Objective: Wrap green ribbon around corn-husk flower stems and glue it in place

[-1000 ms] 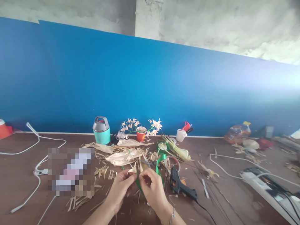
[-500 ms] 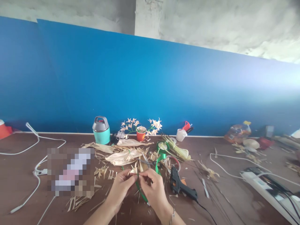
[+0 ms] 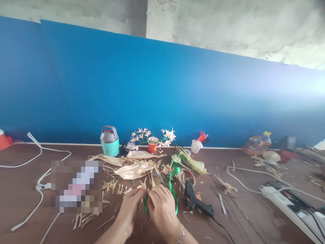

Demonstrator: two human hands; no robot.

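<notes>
My left hand (image 3: pixel 132 206) is closed in a pinch at the base of a pale husk flower (image 3: pixel 143 185), whose petals poke up above the fingertips. Against it, my right hand (image 3: pixel 162 206) has its fingers curled round a green ribbon (image 3: pixel 174 195). One stretch of the ribbon hangs below the fingertips between the hands; another loops up on the right toward its roll (image 3: pixel 176 159). My fingers hide where flower and ribbon meet. Just beyond the hands lie dried corn husks (image 3: pixel 135 169) and scissors (image 3: pixel 160 175), partly covered.
A black glue gun (image 3: pixel 196 200) lies right of my hands, its cord trailing forward. Behind stand a turquoise flask (image 3: pixel 110 144), an orange cup (image 3: pixel 152 146) with husk flowers, and a white pen holder (image 3: pixel 196 145). A power strip (image 3: pixel 291 210) lies at right, white cables (image 3: pixel 40 183) at left.
My right hand has turned over, its back now upward and fingers curled in beside the left. The ribbon now bows out to the right of it. The flower sits slightly lower and further left.
</notes>
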